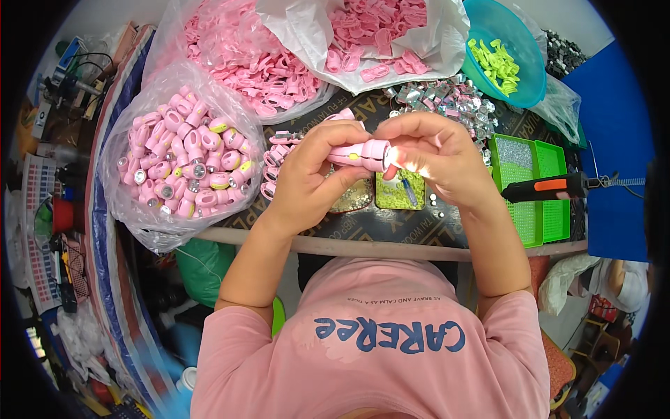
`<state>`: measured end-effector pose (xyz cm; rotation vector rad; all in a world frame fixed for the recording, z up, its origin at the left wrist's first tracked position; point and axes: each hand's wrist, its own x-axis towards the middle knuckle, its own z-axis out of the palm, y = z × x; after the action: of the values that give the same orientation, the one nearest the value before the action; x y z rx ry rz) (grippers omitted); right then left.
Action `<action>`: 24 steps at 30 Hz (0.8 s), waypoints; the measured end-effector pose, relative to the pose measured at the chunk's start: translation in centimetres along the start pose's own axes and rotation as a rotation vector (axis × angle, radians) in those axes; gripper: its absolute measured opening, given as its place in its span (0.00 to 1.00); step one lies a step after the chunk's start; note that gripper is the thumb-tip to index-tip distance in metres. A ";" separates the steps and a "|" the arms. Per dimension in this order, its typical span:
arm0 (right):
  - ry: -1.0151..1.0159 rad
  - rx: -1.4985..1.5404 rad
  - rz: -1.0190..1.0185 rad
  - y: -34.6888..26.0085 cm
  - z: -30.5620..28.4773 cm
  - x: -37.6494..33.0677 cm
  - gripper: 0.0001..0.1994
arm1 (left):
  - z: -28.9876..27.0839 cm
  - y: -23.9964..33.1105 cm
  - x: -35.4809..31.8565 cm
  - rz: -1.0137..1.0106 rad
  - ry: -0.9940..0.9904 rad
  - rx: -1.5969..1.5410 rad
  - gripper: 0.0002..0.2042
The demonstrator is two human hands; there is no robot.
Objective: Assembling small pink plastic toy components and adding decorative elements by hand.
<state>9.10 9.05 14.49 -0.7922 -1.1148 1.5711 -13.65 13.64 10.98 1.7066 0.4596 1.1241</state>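
My left hand [315, 162] is wrapped round the body of a small pink flashlight [354, 154], which lies level above the table. A light-green button shows on its side. At its right end the lamp is lit, and the glow falls on my right thumb. Curled about that lamp end, my right hand [442, 155] has its fingertips at the rim. Below my hands stand a tray of small light-green parts [415, 190] with a thin dark-blue tool [407, 188] lying across it, and a container of small pale parts [354, 197], partly hidden.
A clear bag of pink flashlights [183, 150] stands at the left. Behind are bags of pink shells [377, 28] and a teal bowl [481, 70] with light-green pieces. Silvery parts [457, 105] lie in a pile. At right, a black-and-orange tool [551, 187] crosses green trays [516, 234].
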 end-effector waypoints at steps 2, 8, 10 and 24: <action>0.018 0.017 0.020 -0.1 0.2 0.0 0.14 | -0.2 0.1 0.1 0.055 -0.051 0.128 0.21; 0.006 -0.028 -0.094 0.5 0.6 -0.1 0.11 | -0.1 0.6 0.1 0.107 -0.050 0.206 0.20; -0.002 -0.010 -0.130 0.8 0.6 -0.1 0.10 | -0.3 1.0 0.3 0.132 -0.073 0.241 0.19; 0.015 -0.033 -0.178 1.3 0.5 -0.2 0.11 | -0.2 1.3 0.3 0.137 -0.088 0.302 0.19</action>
<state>8.29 8.64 13.44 -0.7053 -1.1707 1.3993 -13.87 13.45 12.25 2.0688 0.4817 1.1134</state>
